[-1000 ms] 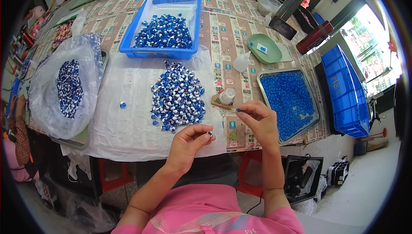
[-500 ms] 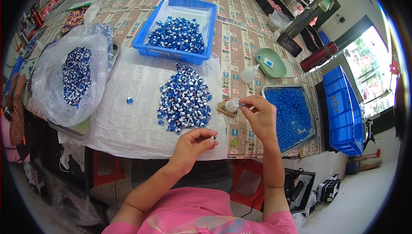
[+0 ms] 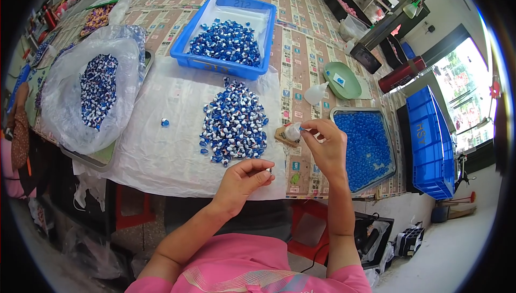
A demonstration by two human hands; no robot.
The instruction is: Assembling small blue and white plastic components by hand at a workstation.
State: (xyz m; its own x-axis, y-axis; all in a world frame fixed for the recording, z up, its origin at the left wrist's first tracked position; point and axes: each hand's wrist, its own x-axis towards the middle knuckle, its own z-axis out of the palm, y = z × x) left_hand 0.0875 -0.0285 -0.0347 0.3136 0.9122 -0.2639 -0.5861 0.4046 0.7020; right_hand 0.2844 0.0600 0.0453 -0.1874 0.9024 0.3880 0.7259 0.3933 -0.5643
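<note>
My left hand [image 3: 243,179] is at the table's near edge, fingertips pinched on one small pale piece. My right hand [image 3: 324,146] pinches a small blue piece at a small whitish cup [image 3: 292,131] that stands on a brown block. A pile of blue-and-white pieces [image 3: 234,121] lies on a white plastic sheet [image 3: 161,153] just beyond my left hand. One stray blue piece [image 3: 165,123] lies alone to the left of the pile.
A metal tray of blue beads [image 3: 364,143] sits at the right. A blue bin [image 3: 228,38] of blue-and-white pieces stands behind the pile. A clear bag [image 3: 91,91] of pieces rests at left. A green dish [image 3: 342,80], a white squeeze bottle [image 3: 316,93] and a blue crate [image 3: 428,142] lie further right.
My right hand has moved a little left to the small cup. My left hand stays at the near edge. The view has shifted slightly.
</note>
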